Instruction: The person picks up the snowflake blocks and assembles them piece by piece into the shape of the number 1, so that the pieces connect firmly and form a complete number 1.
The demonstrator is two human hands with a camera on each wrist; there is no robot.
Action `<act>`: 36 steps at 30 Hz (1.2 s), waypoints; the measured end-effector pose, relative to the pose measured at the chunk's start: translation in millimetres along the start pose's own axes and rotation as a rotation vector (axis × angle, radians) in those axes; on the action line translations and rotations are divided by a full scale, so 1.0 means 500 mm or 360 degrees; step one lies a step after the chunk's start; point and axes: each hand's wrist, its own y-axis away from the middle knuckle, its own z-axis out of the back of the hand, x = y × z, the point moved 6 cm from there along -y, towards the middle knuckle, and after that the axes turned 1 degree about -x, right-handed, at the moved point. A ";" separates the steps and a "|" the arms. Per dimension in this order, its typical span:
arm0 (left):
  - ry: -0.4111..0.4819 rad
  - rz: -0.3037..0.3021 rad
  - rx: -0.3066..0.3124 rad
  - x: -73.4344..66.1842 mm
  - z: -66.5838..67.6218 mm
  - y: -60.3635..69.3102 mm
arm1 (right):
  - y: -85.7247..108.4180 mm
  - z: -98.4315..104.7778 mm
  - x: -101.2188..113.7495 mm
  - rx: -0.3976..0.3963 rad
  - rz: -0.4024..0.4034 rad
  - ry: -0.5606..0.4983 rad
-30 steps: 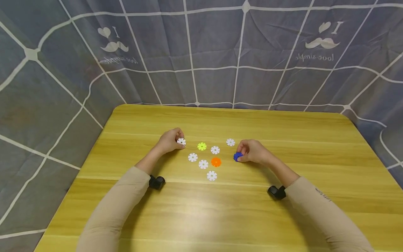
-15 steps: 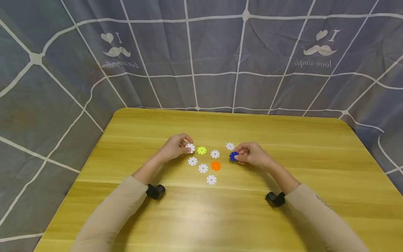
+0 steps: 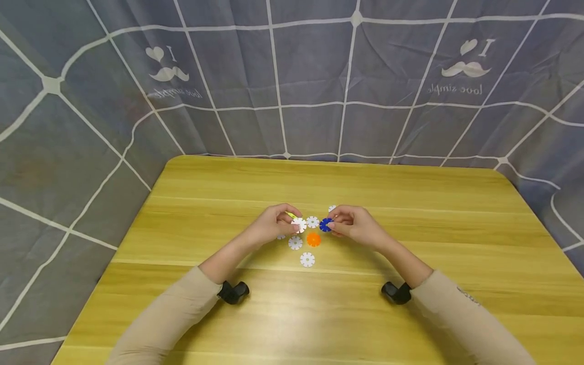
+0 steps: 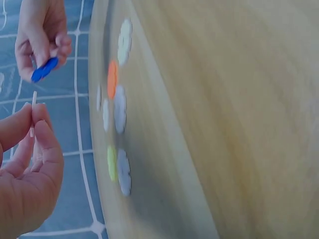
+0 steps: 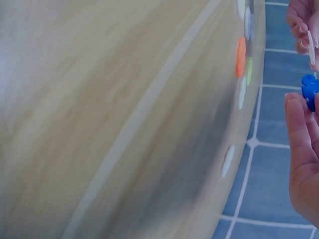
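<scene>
Fingers (image 4: 50,147) clamped, the left hand (image 3: 272,224) pinches a white disc (image 3: 301,223), the right hand (image 3: 360,226) a blue disc (image 3: 324,224).

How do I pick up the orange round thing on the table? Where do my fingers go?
Probably pinch the right rim of the orange disc, coming from above and the right. It lies flat on the table, and white discs sit beyond, left and nearer, so its right side looks freest.

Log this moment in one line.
left hand: pinches white disc; right hand: pinches blue disc; white disc, blue disc: apart; table: orange disc, yellow-green disc, loose white discs
</scene>
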 end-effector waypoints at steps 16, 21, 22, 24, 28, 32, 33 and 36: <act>0.0236 0.0089 -0.0033 -0.002 -0.039 0.024 | 0.016 -0.025 0.045 -0.0016 0.0157 0.0056; 0.0261 0.0095 -0.0034 -0.001 -0.044 0.032 | 0.022 -0.030 0.053 -0.0022 0.0195 0.0131; 0.0269 0.0095 -0.0034 -0.001 -0.045 0.034 | 0.024 -0.031 0.055 -0.0024 0.0197 0.0135; 0.0289 0.0094 -0.0033 0.000 -0.046 0.037 | 0.027 -0.032 0.058 -0.0033 0.0215 0.0146; 0.0325 0.0082 -0.0031 -0.003 -0.049 0.040 | 0.034 -0.034 0.070 -0.0049 0.0216 0.0173; 0.0365 0.0078 -0.0036 -0.007 -0.052 0.044 | 0.040 -0.033 0.072 -0.0066 0.0235 0.0206; 0.0372 0.0081 -0.0046 -0.009 -0.052 0.046 | 0.039 -0.033 0.066 -0.0067 0.0256 0.0206; 0.0399 0.0095 -0.0080 -0.008 -0.053 0.051 | 0.046 -0.036 0.072 -0.0071 0.0340 0.0224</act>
